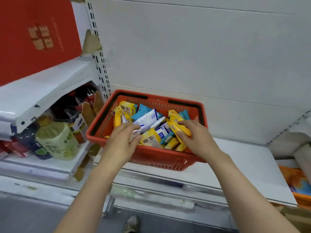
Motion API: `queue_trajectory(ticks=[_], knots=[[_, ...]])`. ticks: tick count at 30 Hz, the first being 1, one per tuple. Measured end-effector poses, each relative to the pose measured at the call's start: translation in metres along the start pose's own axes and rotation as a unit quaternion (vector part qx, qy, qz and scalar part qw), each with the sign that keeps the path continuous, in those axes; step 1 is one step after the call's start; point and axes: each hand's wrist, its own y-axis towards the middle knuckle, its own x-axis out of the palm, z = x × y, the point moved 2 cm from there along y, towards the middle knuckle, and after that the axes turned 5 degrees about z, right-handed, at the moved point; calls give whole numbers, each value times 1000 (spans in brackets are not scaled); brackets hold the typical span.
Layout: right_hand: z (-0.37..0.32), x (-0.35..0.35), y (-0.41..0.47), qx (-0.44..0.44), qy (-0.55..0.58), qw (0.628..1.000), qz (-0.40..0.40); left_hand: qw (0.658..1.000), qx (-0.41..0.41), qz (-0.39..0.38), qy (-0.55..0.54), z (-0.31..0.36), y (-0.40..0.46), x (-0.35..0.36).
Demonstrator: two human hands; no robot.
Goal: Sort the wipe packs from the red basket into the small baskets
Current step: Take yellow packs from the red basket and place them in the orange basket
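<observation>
- Head view: the red basket (156, 158) sits on a white shelf (249, 167), its near wall jutting past the shelf's front edge. It is heaped with wipe packs (148, 117) in yellow, blue and white, lying loose and overlapping.
- The right hand (193, 137) has its fingers (183, 122) curled over a yellow pack (176, 127) at the right side of the heap, thumb beneath; it grips that pack.
- The left hand (121, 140) reaches into the left side; its fingers (133, 127) bend round a white pack (137, 132), which seems pinched, though blur keeps me from being sure of the hold.
- No small baskets can be made out here; an orange container (299, 187) at the far right is cut off by the frame, so I cannot tell if it is one.
- Risk: lifting either pack may drag its overlapping neighbours along, and these could slide over the low near rim to the floor.
- Risk: the basket overhangs the shelf, so downward pressure from both hands on the near side could tip it forward.
- Risk: the slick film wrappers may slip from a loose pinch.
- Risk: the colours are mixed, so a pack could easily end up in the wrong small basket.
- The bottles (57, 140) on the neighbouring shelf stand close to the left forearm; a wide swing could knock them.
</observation>
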Motion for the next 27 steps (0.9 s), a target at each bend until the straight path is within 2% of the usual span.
queue_trajectory(ticks=[4,9,14,17,20,22,24,27], knots=[[17,32,70,102,-39,994,-25,997,19,-69,-1,-29,66,21],[42,62,110,230,-30,966,-117,983,58,-173,-22,-29,119,58],[54,63,113,245,12,952,-185,968,71,-238,-45,-25,140,88],[54,61,113,242,-36,947,-209,959,61,-273,-49,-26,147,99],[51,63,109,263,-2,945,-196,953,26,-290,-87,-24,151,108],[48,62,106,268,33,955,-123,942,-22,-304,-139,-20,153,113],[38,59,106,251,79,963,-52,923,-72,-314,-209,-14,153,117],[21,55,106,200,133,970,-36,897,-105,-305,-302,-5,157,121]])
